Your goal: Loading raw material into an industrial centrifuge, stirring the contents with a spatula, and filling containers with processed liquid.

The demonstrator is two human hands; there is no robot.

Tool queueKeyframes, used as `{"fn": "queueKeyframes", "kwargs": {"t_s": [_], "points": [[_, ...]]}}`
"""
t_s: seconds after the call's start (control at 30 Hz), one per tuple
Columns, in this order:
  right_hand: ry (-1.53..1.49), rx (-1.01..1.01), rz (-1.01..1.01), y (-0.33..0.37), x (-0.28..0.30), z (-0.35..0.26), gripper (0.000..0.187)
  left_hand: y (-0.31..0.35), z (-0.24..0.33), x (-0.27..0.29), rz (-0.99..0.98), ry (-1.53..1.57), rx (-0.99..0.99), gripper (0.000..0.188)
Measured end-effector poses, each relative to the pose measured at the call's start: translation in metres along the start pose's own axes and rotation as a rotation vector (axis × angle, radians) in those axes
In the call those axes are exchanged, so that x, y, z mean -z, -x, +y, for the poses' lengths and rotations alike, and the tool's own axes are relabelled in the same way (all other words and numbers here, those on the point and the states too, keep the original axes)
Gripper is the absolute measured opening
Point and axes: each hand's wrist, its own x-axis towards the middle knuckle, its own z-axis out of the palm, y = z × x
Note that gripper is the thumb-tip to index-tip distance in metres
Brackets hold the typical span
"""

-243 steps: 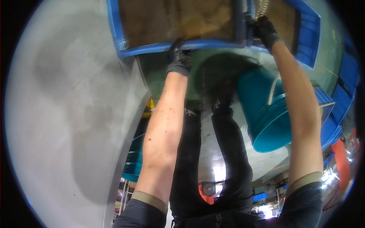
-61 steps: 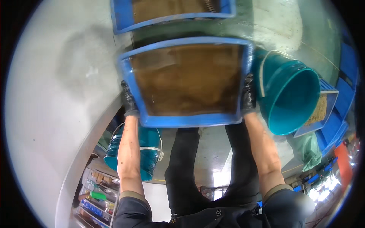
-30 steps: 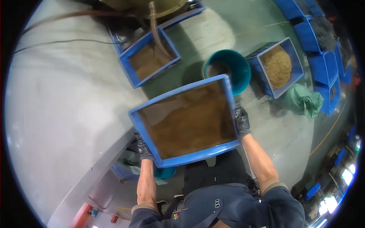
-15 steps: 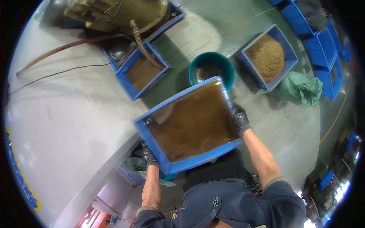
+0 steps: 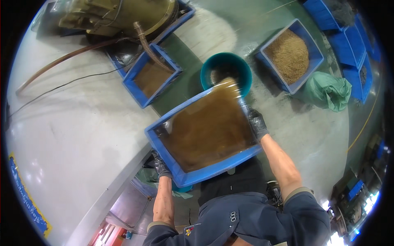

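Observation:
Between my hands is a blue rectangular plastic bin [image 5: 193, 179] full of murky brown water [image 5: 207, 131]. My left hand [image 5: 161, 164], in a dark glove, grips its left end. The gloved right hand [image 5: 257, 124] is closed on the right end. The bin tilts toward its far right corner, and brown water runs over that corner into a round teal tub [image 5: 248, 76] just beyond it. Something pale shows on the tub's bottom, partly hidden by the stream. Both hands' fingertips are partly out of sight around the bin.
A blue bin of tan grains [image 5: 293, 88] stands right of the tub, beside a green sack [image 5: 328, 91]. At left, a ribbed hose [image 5: 143, 39] from a machine [image 5: 119, 16] hangs into a smaller blue bin [image 5: 141, 98]. Several blue bins [image 5: 347, 45] line the far right.
The bin has tipped further toward its far right corner. Brown water now pours over that corner into the teal tub. Both hands keep their hold on the bin.

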Motion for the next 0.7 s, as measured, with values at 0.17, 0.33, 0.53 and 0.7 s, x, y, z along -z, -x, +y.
{"fn": "queueKeyframes", "kwargs": {"t_s": [0.17, 0.33, 0.53, 0.7], "points": [[0.208, 0.044, -0.043, -0.008, -0.003, -0.017, 0.048, -0.003, 0.006, 0.013, 0.005, -0.012, 0.009, 0.053], [0.407, 0.121, -0.016, -0.014, -0.001, -0.028, 0.049, -0.016, 0.002, 0.034, 0.058, -0.059, -0.018, 0.053], [0.449, 0.091, -0.092, -0.012, -0.002, -0.020, 0.048, -0.009, 0.008, 0.016, 0.066, -0.034, 0.059, 0.053], [0.314, 0.024, -0.121, -0.015, -0.002, -0.020, 0.048, -0.002, 0.013, 0.006, 0.058, -0.040, 0.056, 0.053]]}}
